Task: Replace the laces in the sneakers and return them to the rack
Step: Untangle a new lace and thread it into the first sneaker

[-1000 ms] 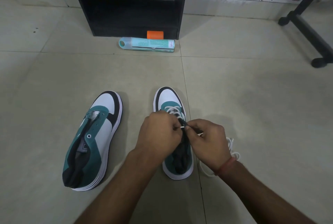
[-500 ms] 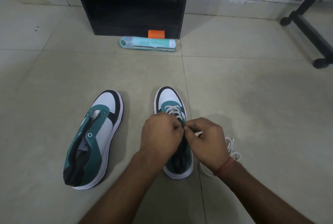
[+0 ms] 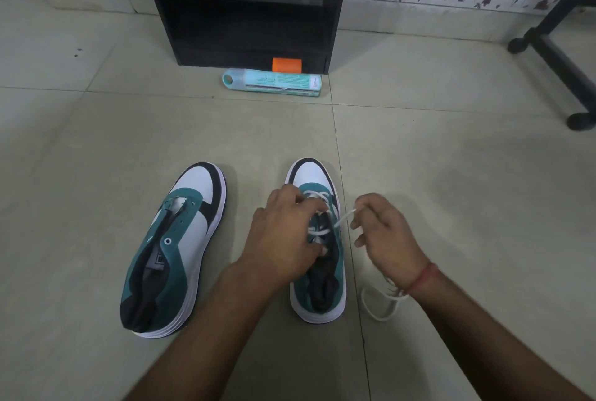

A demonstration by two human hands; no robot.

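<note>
Two teal, white and black sneakers stand on the tiled floor. The left sneaker (image 3: 175, 249) has no lace and lies a little tilted. The right sneaker (image 3: 322, 271) carries a white lace (image 3: 343, 218) through its front eyelets. My left hand (image 3: 287, 236) grips the right sneaker's upper over the eyelets. To the right of the shoe, my right hand (image 3: 385, 232) pinches the lace end and holds it out taut from an eyelet. Loose lace (image 3: 375, 302) lies on the floor under my right wrist.
A black shoe rack (image 3: 248, 3) stands ahead against the wall. In front of it lie a teal tube-shaped package (image 3: 272, 81) and an orange block (image 3: 287, 65). A black stand leg (image 3: 558, 55) crosses the floor at the right.
My right hand has pulled away to the right, drawing the lace end out of the eyelet. My left hand shifted forward over the shoe's upper.
</note>
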